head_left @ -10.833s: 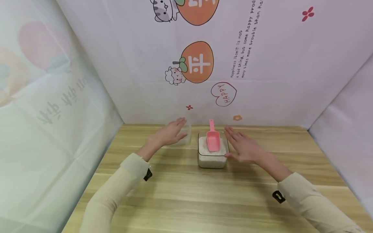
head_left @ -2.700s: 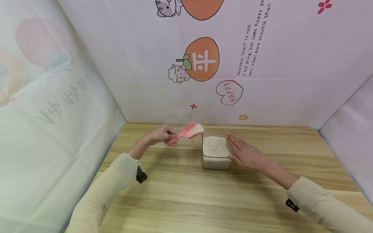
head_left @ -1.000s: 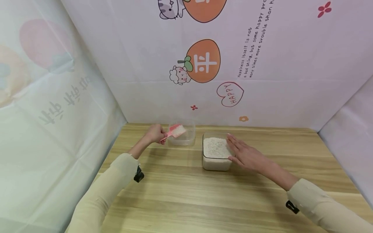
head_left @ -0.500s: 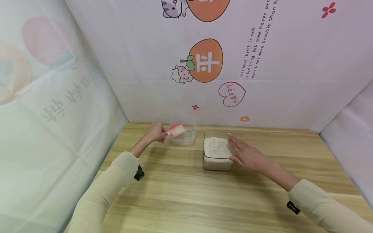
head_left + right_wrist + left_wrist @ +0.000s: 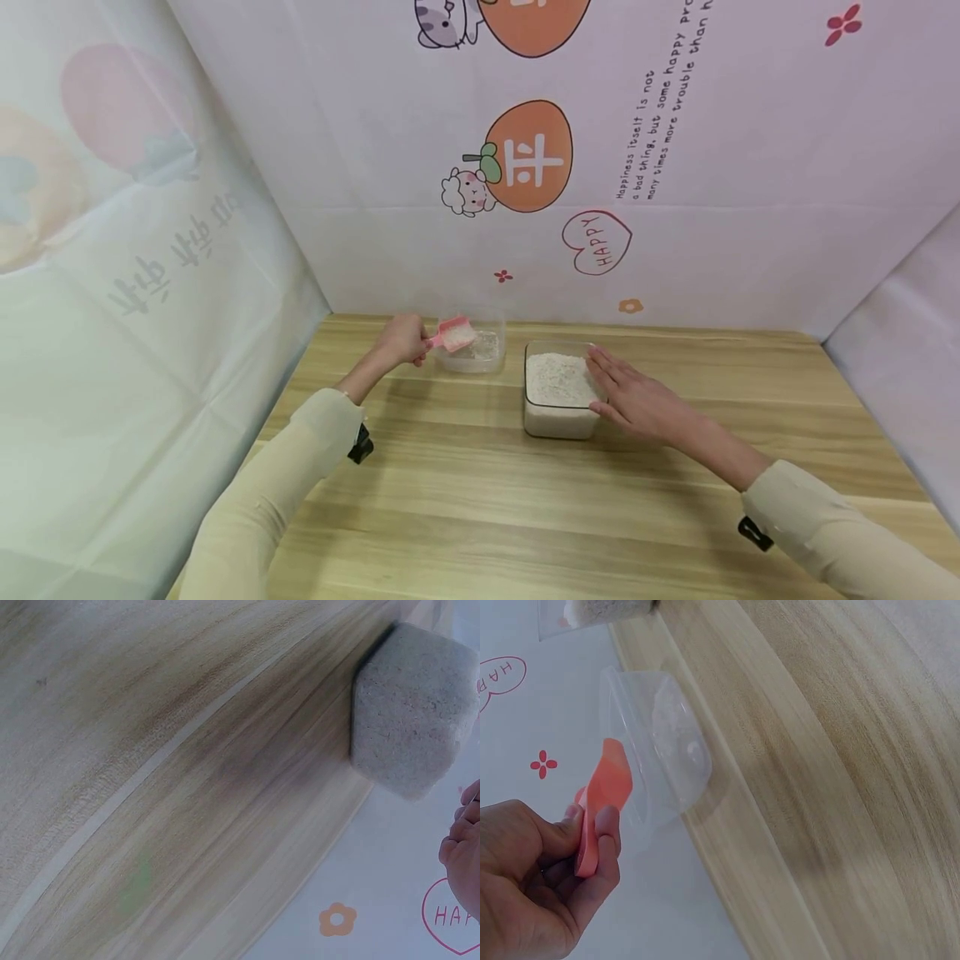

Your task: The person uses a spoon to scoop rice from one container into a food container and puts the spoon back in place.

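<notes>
My left hand (image 5: 401, 340) grips a pink scoop (image 5: 453, 322) by its handle, above the small clear plastic box (image 5: 468, 366) at the back of the table. White grainy stuff lies in the tilted scoop, and some lies in the box too. In the left wrist view, thumb and fingers pinch the scoop (image 5: 609, 780) close to the box (image 5: 679, 750). My right hand (image 5: 637, 398) lies with nearly straight fingers along the right rim of a larger clear container (image 5: 558, 425), filled with white granules (image 5: 558, 379). The right wrist view catches only part of that hand (image 5: 463, 836) beside the container (image 5: 412, 705).
The wood-grain table (image 5: 480, 517) ends at a white printed cloth backdrop (image 5: 375, 233), close behind both containers. White cloth sides (image 5: 150, 350) rise at left and right. A narrow strip of table separates the two containers.
The scoop, first lying in the larger container, was taken up by my left hand, loaded and carried left over the small box. In the last second, white grains have appeared in that box.
</notes>
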Motion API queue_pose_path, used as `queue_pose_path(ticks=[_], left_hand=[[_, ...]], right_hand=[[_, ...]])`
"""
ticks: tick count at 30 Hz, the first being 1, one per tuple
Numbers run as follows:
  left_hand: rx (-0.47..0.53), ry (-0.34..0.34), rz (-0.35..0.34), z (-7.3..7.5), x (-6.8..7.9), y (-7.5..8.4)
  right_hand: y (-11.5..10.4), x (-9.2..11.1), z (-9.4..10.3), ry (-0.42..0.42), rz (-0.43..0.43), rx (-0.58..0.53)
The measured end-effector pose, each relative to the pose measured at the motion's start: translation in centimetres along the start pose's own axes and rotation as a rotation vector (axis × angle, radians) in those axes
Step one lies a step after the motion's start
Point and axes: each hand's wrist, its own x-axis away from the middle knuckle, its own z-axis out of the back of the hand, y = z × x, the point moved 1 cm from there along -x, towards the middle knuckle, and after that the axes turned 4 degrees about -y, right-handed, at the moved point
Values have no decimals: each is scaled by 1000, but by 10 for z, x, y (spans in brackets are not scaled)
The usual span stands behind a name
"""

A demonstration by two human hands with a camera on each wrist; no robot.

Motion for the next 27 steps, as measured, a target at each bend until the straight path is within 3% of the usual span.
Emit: queue_pose_path(ticks=[17,27], left_hand=[[-108,49,-16,3,0,3],[-165,56,19,2,-1,6]], right_hand=[[-1,0,3,-34,-10,-12],[-1,0,2,-42,-15,-6]])
